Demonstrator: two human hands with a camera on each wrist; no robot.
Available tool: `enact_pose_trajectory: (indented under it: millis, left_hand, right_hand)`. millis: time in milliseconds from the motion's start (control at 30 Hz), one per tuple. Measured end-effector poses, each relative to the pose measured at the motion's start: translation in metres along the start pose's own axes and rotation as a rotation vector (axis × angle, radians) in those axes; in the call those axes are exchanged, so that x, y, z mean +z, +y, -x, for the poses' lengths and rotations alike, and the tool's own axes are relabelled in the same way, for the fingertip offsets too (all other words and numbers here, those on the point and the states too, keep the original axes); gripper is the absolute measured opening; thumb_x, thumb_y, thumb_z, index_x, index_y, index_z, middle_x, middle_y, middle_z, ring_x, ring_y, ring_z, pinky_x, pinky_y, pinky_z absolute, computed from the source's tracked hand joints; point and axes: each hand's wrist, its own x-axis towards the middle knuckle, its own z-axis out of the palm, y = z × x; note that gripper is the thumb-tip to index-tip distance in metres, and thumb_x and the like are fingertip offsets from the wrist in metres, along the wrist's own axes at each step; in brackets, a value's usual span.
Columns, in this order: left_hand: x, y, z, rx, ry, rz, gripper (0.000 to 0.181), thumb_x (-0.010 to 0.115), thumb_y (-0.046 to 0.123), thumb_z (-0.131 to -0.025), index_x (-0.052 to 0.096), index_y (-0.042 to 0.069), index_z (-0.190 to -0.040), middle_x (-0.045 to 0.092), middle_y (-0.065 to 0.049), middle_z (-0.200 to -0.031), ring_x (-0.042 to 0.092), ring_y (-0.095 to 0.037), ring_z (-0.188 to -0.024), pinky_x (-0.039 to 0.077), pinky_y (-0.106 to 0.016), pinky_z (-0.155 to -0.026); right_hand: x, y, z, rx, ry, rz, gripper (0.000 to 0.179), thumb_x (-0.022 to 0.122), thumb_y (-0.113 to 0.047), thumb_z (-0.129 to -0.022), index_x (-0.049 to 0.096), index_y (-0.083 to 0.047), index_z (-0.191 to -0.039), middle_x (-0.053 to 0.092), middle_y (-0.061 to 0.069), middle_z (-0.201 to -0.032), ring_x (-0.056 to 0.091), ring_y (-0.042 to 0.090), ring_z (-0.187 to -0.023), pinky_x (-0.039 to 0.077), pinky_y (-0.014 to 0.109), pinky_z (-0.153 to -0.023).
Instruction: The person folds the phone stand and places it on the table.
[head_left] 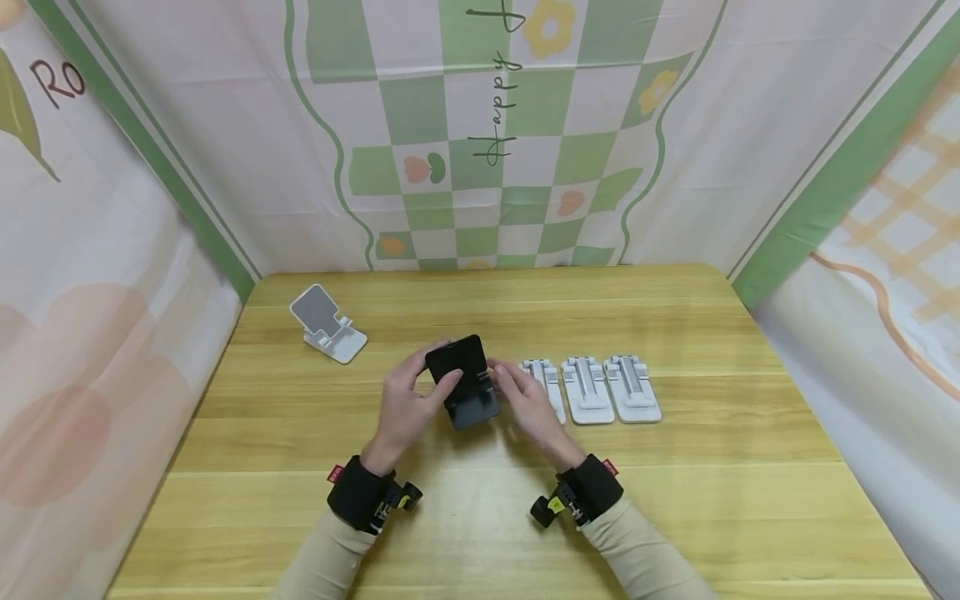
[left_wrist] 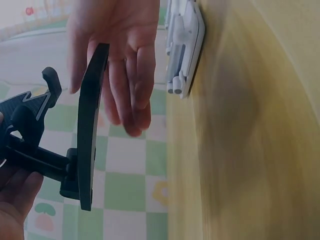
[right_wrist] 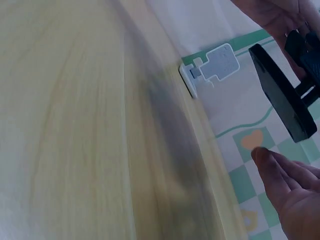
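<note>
A black folding phone stand is held up over the table, unfolded, its stem visible between base and cradle in the left wrist view. My left hand grips the cradle part, thumb across its front and fingers behind. Beside the stand's right edge is my right hand, its fingers extended and apart from the base in the right wrist view. That hand's fingers hang loosely past the base plate in the left wrist view.
Folded white phone stands lie in a row just right of my right hand, the nearest partly covered by it. One unfolded white and grey stand is at the back left of the wooden table. Patterned cloth hangs behind.
</note>
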Motion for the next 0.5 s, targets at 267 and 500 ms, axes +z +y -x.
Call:
enact_pose_trajectory:
  millis: [267,500]
  left_hand:
    - [0.0043,0.0022,0.0018,0.024,-0.074,0.021,0.045,0.079,-0.003,-0.087,0.067,-0.002,-0.131,0.072,-0.017,-0.126,0.071,-0.03,-0.114,0.057,-0.035,-0.098]
    - [0.0029,0.0022,0.0019,0.021,-0.135,0.04,0.047,0.076,-0.004,-0.089,0.064,-0.001,-0.134,0.07,-0.017,-0.13,0.068,-0.031,-0.118,0.057,-0.04,-0.098]
  right_hand:
    - [0.0023,-0.0003,0.0011,0.01,-0.045,-0.012,0.044,0.045,-0.021,-0.112,0.05,0.003,-0.148,0.061,0.023,-0.141,0.065,0.028,-0.118,0.056,0.029,-0.094]
    - [-0.0003,0.0012,0.0028,0.027,-0.078,0.003,0.04,0.043,-0.014,-0.111,0.053,0.005,-0.144,0.069,0.026,-0.126,0.071,0.017,-0.095,0.059,0.027,-0.08]
